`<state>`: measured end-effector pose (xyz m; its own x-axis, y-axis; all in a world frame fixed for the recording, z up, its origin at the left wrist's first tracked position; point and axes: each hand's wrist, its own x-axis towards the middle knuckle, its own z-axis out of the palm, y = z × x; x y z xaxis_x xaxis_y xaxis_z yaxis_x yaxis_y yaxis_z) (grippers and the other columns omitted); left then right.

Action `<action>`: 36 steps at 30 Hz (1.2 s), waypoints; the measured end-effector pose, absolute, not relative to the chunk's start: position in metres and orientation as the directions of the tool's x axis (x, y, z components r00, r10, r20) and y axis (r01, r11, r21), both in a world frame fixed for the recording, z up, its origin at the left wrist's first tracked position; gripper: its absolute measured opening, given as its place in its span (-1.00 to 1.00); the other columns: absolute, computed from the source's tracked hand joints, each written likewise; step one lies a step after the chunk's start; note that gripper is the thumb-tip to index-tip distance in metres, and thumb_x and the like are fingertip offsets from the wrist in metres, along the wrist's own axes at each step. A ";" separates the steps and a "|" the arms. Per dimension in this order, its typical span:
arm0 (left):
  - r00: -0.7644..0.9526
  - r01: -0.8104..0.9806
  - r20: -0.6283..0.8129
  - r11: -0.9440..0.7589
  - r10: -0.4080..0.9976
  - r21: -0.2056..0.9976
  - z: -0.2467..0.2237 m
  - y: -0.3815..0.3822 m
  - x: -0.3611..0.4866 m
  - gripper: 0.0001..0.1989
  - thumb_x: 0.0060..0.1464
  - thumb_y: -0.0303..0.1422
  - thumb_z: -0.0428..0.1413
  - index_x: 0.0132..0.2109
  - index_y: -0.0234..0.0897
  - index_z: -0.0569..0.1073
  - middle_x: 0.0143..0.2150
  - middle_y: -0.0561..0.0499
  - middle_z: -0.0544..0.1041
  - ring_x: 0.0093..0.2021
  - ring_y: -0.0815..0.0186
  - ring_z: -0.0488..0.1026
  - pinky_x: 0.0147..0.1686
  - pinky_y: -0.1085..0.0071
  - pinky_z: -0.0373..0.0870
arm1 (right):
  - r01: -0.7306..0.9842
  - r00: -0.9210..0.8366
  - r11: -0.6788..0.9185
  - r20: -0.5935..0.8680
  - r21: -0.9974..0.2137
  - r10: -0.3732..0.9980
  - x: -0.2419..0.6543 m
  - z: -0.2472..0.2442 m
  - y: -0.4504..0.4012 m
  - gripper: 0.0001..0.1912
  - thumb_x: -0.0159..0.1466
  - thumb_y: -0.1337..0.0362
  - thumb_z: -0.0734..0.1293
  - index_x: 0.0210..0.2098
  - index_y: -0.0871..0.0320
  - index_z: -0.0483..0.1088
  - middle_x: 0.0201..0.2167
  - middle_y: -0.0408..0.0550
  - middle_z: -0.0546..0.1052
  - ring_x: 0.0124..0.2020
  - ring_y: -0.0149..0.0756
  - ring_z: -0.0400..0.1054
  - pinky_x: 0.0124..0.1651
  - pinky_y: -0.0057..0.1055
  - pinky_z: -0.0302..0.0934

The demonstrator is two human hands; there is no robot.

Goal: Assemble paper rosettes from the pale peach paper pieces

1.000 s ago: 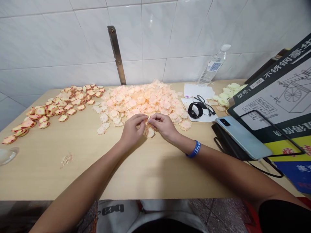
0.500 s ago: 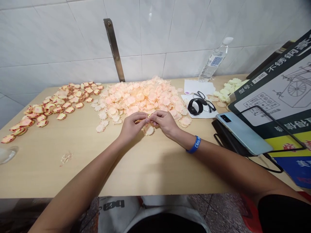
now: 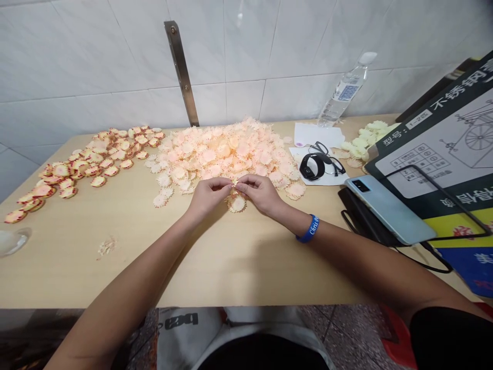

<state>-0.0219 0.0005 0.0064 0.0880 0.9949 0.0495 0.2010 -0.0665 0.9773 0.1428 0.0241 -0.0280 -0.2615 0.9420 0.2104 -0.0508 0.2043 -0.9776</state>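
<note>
White tiled wall behind a light wood-toned table. Printed dark-green and white board leans at the table's right end. Centre: large heap of frilled peach discs, material unclear. Left of it, a separate curving band of red-edged frilled discs; far right, a smaller cluster of pale yellow-green discs. Both forearms reach forward from the near table edge and converge at the front of the heap, wrists low. Left hand and right hand face each other, both narrowly closed, thumbs and forefingers pinching a small yellowish piece between them, just above the table. Its exact shape is hidden by the fingers. One frilled disc lies directly below the hands, touching the heap's edge. Blue wristband on the right wrist. Right of the heap: smartphone, black watch, eyeglasses.
</note>
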 end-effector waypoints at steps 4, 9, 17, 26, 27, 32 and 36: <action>0.045 0.075 -0.050 0.046 0.998 0.996 0.004 0.002 -0.022 -0.80 -0.16 -0.29 0.25 -0.38 -0.35 0.60 -0.36 -0.06 0.61 -0.26 0.23 0.52 -0.17 0.30 0.47 | 0.005 -0.254 0.254 0.245 -0.967 0.936 0.142 -0.027 0.021 -0.75 0.13 0.08 0.38 -0.45 0.16 0.41 -0.55 -0.17 0.37 -0.49 -0.41 0.20 -0.46 -0.44 0.08; 0.080 -0.133 -0.211 0.220 0.974 0.966 0.007 0.003 -0.021 -0.82 -0.23 -0.34 0.30 -0.44 -0.38 0.58 -0.37 -0.11 0.59 -0.27 0.24 0.54 -0.13 0.27 0.51 | 0.012 -0.252 0.275 0.264 -0.961 0.931 0.141 -0.027 0.020 -0.78 0.15 0.11 0.35 -0.44 0.15 0.37 -0.54 -0.19 0.34 -0.48 -0.40 0.20 -0.45 -0.44 0.07; 0.125 -0.114 -0.223 0.237 0.967 0.965 0.008 0.006 -0.025 -0.82 -0.25 -0.34 0.31 -0.46 -0.38 0.57 -0.39 -0.10 0.58 -0.31 0.26 0.53 -0.17 0.30 0.50 | -0.009 -0.262 0.268 0.261 -0.963 0.929 0.143 -0.028 0.022 -0.75 0.16 0.07 0.35 -0.43 0.13 0.36 -0.55 -0.19 0.32 -0.47 -0.39 0.20 -0.45 -0.43 0.08; -0.009 -0.089 -0.152 0.150 0.988 0.985 0.006 0.009 -0.027 -0.89 -0.19 -0.39 0.20 -0.49 -0.37 0.54 -0.48 0.00 0.50 -0.37 0.37 0.47 -0.24 0.40 0.46 | -0.054 -0.218 0.240 0.246 -0.969 0.945 0.143 -0.026 0.020 -0.74 0.15 0.06 0.36 -0.46 0.12 0.33 -0.57 -0.20 0.29 -0.50 -0.41 0.17 -0.49 -0.44 0.04; 0.001 -0.113 -0.143 0.142 0.990 0.983 0.006 0.010 -0.027 -0.90 -0.19 -0.40 0.19 -0.50 -0.37 0.53 -0.49 0.01 0.49 -0.37 0.37 0.47 -0.22 0.39 0.47 | -0.054 -0.205 0.241 0.247 -0.969 0.947 0.143 -0.027 0.020 -0.74 0.15 0.06 0.36 -0.46 0.12 0.33 -0.57 -0.20 0.29 -0.51 -0.41 0.16 -0.49 -0.44 0.04; 0.045 -0.201 -0.092 0.099 0.995 0.975 0.005 0.011 -0.028 -0.89 -0.19 -0.39 0.19 -0.55 -0.34 0.47 -0.48 0.00 0.50 -0.35 0.34 0.49 -0.17 0.36 0.47 | -0.038 -0.181 0.233 0.236 -0.972 0.955 0.144 -0.027 0.021 -0.74 0.16 0.06 0.36 -0.45 0.13 0.33 -0.58 -0.22 0.29 -0.54 -0.44 0.14 -0.51 -0.45 0.02; 0.009 -0.113 -0.050 0.051 0.999 0.992 -0.001 0.012 -0.028 -0.84 -0.15 -0.31 0.22 -0.46 -0.36 0.53 -0.47 0.01 0.51 -0.37 0.34 0.48 -0.18 0.34 0.46 | -0.069 -0.214 0.199 0.210 -0.978 0.954 0.144 -0.027 0.020 -0.71 0.15 0.04 0.38 -0.45 0.14 0.33 -0.59 -0.23 0.30 -0.58 -0.47 0.13 -0.52 -0.45 0.02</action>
